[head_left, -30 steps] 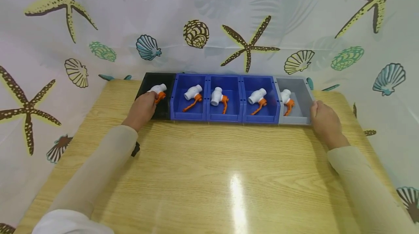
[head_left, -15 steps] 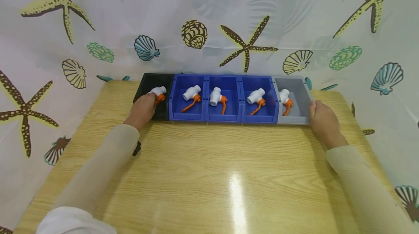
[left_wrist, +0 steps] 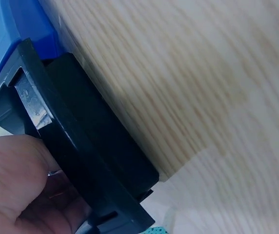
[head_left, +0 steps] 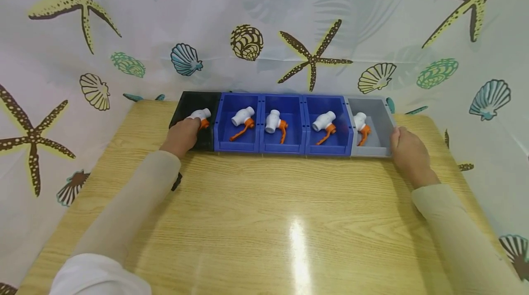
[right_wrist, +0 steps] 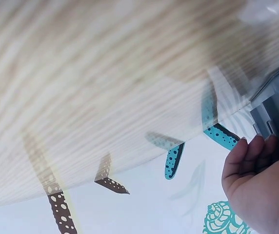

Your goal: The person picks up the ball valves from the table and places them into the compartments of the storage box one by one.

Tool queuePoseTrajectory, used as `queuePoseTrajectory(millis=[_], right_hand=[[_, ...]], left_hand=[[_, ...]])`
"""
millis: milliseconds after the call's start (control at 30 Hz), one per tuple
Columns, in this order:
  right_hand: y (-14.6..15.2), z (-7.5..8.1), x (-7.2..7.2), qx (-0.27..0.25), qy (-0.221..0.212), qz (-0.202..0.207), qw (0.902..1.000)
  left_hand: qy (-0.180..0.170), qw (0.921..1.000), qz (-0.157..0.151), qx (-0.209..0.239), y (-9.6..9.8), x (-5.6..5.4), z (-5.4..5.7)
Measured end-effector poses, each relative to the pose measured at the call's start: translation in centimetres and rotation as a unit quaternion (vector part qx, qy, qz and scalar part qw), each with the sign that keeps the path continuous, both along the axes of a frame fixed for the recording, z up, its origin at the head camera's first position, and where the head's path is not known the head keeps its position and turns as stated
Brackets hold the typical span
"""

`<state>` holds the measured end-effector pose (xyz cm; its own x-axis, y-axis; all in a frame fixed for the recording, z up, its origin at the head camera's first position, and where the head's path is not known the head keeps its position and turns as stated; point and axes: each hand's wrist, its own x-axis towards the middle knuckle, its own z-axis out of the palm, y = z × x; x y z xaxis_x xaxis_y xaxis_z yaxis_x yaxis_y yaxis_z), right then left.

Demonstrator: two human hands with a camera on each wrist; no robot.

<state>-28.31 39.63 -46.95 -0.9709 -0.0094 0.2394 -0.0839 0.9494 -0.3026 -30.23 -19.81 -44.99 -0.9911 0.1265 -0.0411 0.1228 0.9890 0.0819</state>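
My left hand (head_left: 182,136) reaches over the front of the black bin (head_left: 211,141) at the row's left end. Its curled fingers are on the white ball valve (head_left: 201,114) with an orange handle, partly covering it. In the left wrist view, the thumb and fingers dip behind the black bin's front lip (left_wrist: 81,131); the valve is hidden there. My right hand (head_left: 410,152) grips the right side wall of the grey bin (head_left: 382,125). In the right wrist view, its bent fingers (right_wrist: 247,158) lie against that bin's outside. Another ball valve (head_left: 361,122) lies in the grey bin's left part.
Between the end bins stand three blue bins (head_left: 239,147), each with one white and orange ball valve (head_left: 324,121) inside. The row sits at the back of the wooden table (head_left: 264,221), against a shell-patterned curtain (head_left: 264,10). A small black piece (head_left: 177,182) shows beside the left sleeve.
My left hand has shifted slightly right and covers more of the orange handle. My right hand and the bins look unmoved, apart from a slight view shift.
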Motion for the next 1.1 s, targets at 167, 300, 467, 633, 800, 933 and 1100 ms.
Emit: queuePoseTrajectory(millis=[167, 300, 467, 633, 800, 933, 1100], right_hand=[[0.0, 0.1, 0.1, -0.008, 0.009, 0.006, 0.9999], [0.0, 0.2, 0.0, -0.009, 0.003, 0.006, 0.9999], [0.1, 0.1, 0.1, -0.004, 0.005, 0.004, 1.0000], [0.0, 0.2, 0.3, -0.005, -0.001, 0.007, 1.0000], [0.2, 0.0, 0.3, -0.002, 0.000, 0.005, 1.0000], [0.2, 0.0, 0.3, -0.004, -0.005, 0.004, 1.0000], [0.3, 0.3, 0.5, -0.003, -0.009, 0.009, 0.9999]], left_hand=[[0.001, 0.9996, -0.011, -0.027, 0.1, 0.1, 0.1], [-0.003, 0.9994, -0.011, -0.032, 0.1, 0.3, 0.3], [0.004, 0.9988, -0.018, -0.044, 0.2, 0.8, 0.6], [0.011, 0.9997, -0.012, -0.021, 0.2, 1.5, 0.8], [0.028, 0.9995, -0.017, -0.006, 0.0, 1.6, 0.4], [0.052, 0.9983, -0.027, 0.000, -0.2, 1.5, 0.4], [0.090, 0.9945, -0.030, 0.045, -0.2, 1.8, 1.1]])
